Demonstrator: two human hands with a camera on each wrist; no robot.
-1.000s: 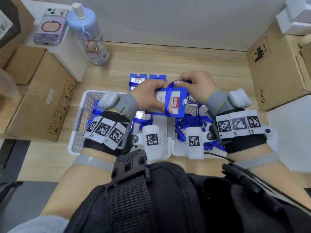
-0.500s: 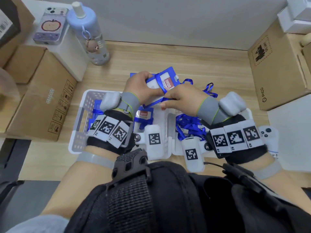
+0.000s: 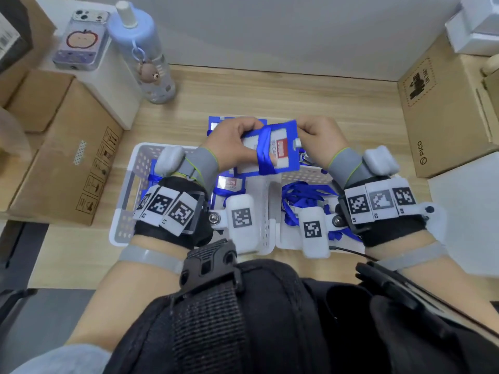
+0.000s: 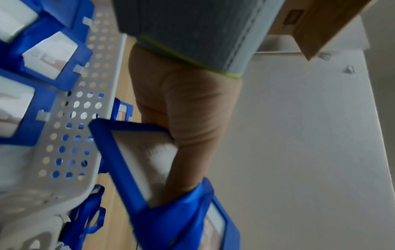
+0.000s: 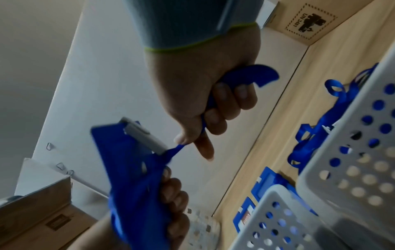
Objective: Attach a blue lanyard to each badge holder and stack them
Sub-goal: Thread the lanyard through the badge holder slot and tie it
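Observation:
A blue badge holder (image 3: 282, 151) with a red-and-white card is held level above the baskets. My left hand (image 3: 237, 139) grips its left end, fingers curled under it (image 4: 188, 135). A blue lanyard (image 3: 264, 153) is wound round its middle. My right hand (image 3: 316, 133) is at the holder's right end; in the right wrist view the right hand (image 5: 209, 101) is fisted round the lanyard strap (image 5: 252, 74) and pinches it beside the white clip (image 5: 145, 137). More badge holders (image 3: 216, 126) lie on the table beyond my hands.
Two white perforated baskets sit side by side: the left basket (image 3: 140, 168) holds badge holders, the right basket (image 3: 305, 176) loose blue lanyards (image 3: 305, 198). A bottle (image 3: 145, 55), a phone (image 3: 81, 39) and cardboard boxes (image 3: 67, 163) (image 3: 437, 109) flank the wooden table.
Half a second ago the holder was tilted up and my right hand was low, pulling the strap. Now the holder is level and my right hand is up at its right end.

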